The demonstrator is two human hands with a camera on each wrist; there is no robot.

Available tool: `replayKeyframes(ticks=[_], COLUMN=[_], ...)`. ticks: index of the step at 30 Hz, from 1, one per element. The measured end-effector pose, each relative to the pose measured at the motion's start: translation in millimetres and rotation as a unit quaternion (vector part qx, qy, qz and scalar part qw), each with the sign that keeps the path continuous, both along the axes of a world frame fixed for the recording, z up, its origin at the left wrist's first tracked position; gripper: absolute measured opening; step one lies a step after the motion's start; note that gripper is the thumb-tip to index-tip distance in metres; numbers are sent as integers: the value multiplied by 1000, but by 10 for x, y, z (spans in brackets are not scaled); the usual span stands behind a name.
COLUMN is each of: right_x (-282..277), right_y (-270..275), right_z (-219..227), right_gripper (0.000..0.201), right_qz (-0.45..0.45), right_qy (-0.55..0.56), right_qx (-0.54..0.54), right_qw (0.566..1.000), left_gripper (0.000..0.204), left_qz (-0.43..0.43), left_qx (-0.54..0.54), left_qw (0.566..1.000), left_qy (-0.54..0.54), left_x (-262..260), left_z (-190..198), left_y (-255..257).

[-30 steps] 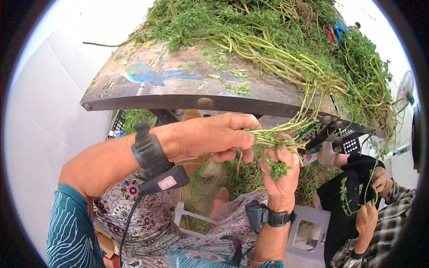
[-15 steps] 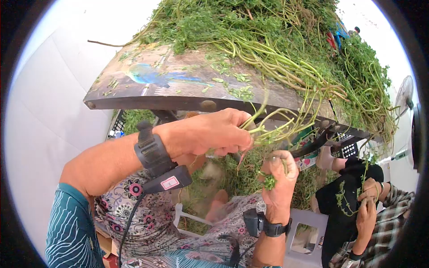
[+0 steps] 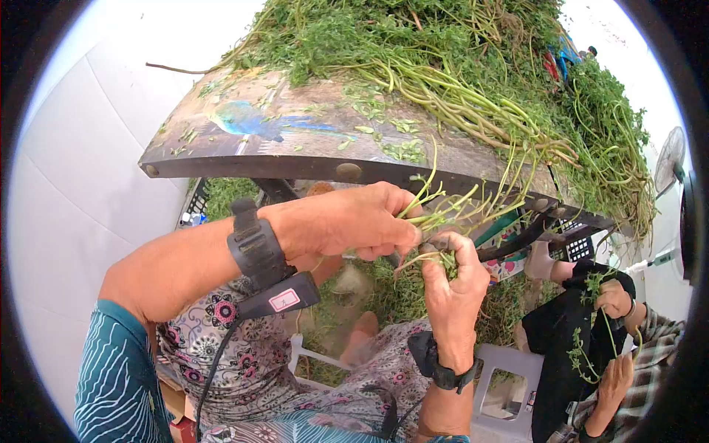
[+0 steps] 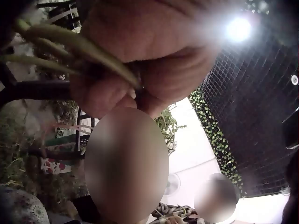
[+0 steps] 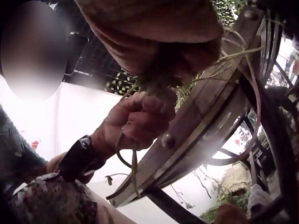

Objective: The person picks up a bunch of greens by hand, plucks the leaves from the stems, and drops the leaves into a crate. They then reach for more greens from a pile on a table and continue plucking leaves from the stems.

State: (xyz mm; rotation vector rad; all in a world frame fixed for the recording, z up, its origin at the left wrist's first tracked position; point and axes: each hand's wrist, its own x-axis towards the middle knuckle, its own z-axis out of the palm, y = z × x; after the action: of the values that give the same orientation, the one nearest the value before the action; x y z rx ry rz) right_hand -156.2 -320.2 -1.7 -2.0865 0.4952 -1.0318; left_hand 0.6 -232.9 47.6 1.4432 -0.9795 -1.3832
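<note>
In the head view the left hand (image 3: 351,218) grips a small bunch of green stems (image 3: 450,210) in front of the table edge; the stems fan out to the right. Just below, the right hand (image 3: 456,284) pinches leafy tips between thumb and curled fingers, close against the left fingertips. The left wrist view shows thick stems (image 4: 79,44) running into the curled left hand (image 4: 145,46). Dark in the right wrist view, the right hand (image 5: 159,42) hangs over the left hand (image 5: 140,119), with stems beneath it.
A large heap of leafy stems (image 3: 443,59) covers the wooden table (image 3: 192,140). Another person's hands (image 3: 617,369) hold stems at the right, beside a light plastic stool (image 3: 498,362). More greens (image 3: 498,310) lie on the floor; a fan (image 3: 670,159) stands far right.
The right hand moved away from the stems, down and slightly right, then back up to the left hand's fingertips. The left hand has barely moved and still grips the bunch.
</note>
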Motion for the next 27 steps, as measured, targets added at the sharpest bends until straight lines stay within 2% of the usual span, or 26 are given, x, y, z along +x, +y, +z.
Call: replayKeyframes(ticks=[4,6,7,10,11,12,14,17,21,22,24,27], right_x=[3,-2,-5,18,6,-22,-67,-155,-107,-72,-35,-25], right_y=[-53,-47,-49,-64,-83,-127,-221,-165,-59,-47,-11,-3], right_z=[-4,7,17,-47,-58,-70,-122,18,120,139,147,134], right_gripper=[24,23,22,18,18,18,19,22,28,28,28,20], right_qz=[-9,-32,-45,-18,-2,14,70,97,36,-1,-19,-33], right_qy=[-14,17,32,-28,-75,-121,-247,-239,-147,-112,-74,-61], right_qx=[-122,-121,-120,77,203,325,521,497,326,236,151,47], right_qw=[992,992,991,996,976,938,814,828,933,965,986,997], left_gripper=[6,7,8,8,8,9,9,8,7,7,7,8], left_qz=[-10,-49,-39,-18,-18,-17,-4,5,-18,-16,-12,16], left_qx=[-1,-9,-6,-2,-3,-5,8,27,48,20,-34,-2], left_qw=[1000,999,999,1000,1000,1000,1000,999,996,996,994,996], left_qy=[-2,3,6,13,14,15,7,-17,-76,-85,-104,-89], left_x=[-11,21,16,-18,-27,-34,-42,-32,-44,-53,-90,-106], left_z=[25,17,28,87,102,116,154,161,139,105,49,96], left_y=[-5,2,3,12,7,7,18,7,-29,-34,-34,-5])
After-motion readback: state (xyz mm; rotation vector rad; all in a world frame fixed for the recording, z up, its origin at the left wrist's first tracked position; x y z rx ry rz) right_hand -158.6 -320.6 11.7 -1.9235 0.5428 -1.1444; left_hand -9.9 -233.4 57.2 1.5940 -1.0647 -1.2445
